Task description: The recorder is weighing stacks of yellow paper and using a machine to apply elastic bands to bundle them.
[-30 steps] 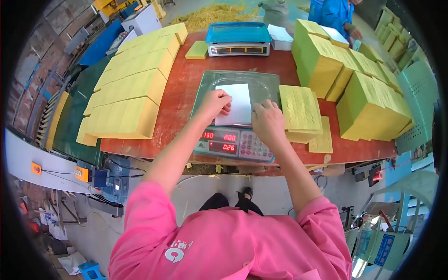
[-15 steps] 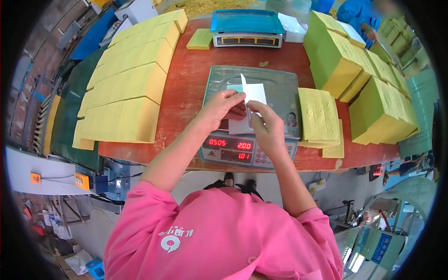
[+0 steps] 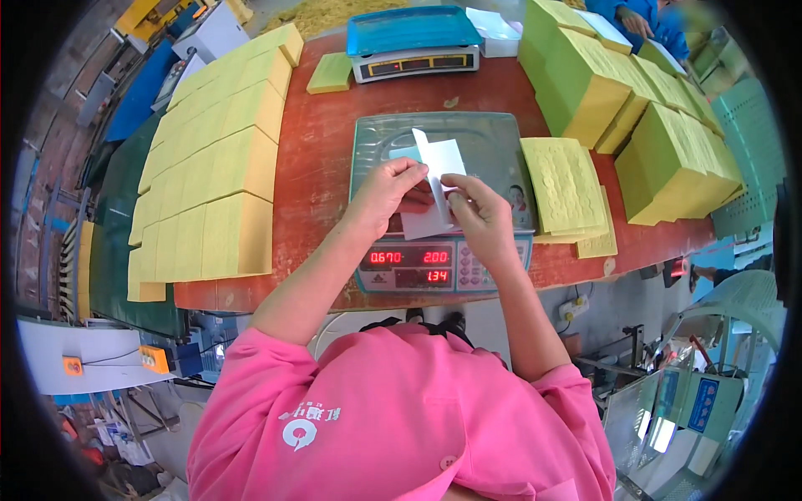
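Left hand [image 3: 394, 190] and right hand [image 3: 482, 210] close together.
The person's forearms [image 3: 313, 284] slant inward, fingers [image 3: 462, 181] bent in a pinch on both sides.

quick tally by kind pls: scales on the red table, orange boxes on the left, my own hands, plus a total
Scales: 2
Orange boxes: 2
Your hands, left hand and right hand: 2
Total: 6

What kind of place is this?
Probably a workshop or small factory: yellow stacks line both sides of a red table, with two scales between them.
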`<act>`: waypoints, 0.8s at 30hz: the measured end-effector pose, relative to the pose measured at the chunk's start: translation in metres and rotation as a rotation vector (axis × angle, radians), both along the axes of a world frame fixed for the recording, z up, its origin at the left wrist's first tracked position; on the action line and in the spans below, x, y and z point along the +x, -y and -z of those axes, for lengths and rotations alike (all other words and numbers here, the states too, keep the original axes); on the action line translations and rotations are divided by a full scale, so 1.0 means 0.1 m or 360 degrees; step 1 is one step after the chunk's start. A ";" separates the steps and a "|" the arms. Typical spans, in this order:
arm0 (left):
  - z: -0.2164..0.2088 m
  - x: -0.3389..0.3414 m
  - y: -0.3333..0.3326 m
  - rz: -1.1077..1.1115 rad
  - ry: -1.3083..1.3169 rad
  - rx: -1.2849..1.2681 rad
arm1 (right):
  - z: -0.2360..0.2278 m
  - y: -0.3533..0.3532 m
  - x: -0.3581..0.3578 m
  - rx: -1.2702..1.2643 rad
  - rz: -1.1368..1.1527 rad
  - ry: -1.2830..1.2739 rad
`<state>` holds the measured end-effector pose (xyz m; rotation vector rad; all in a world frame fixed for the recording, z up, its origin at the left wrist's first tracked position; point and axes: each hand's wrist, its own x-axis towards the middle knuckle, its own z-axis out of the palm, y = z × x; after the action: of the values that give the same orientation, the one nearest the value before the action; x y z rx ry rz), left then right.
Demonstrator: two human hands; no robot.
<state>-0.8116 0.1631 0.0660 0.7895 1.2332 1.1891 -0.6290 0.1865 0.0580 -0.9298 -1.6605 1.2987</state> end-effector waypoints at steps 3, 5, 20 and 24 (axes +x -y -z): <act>-0.02 0.02 0.00 -0.0025 -0.0020 -0.0001 | -0.05 0.03 -0.02 -0.0096 -0.0049 0.0021; -0.03 0.03 0.00 -0.0033 -0.0028 -0.0002 | -0.05 0.03 -0.02 -0.0107 -0.0033 0.0012; -0.06 0.08 0.01 -0.0115 -0.0005 0.0034 | 0.07 -0.03 -0.01 -0.0009 -0.0027 -0.0107; 0.02 0.07 0.01 -0.0133 0.0007 0.0018 | 0.00 -0.04 0.00 0.0008 -0.0006 -0.0071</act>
<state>-0.8051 0.1623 0.0639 0.7493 1.2676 1.2656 -0.6287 0.1901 0.0578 -0.8887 -1.6314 1.3083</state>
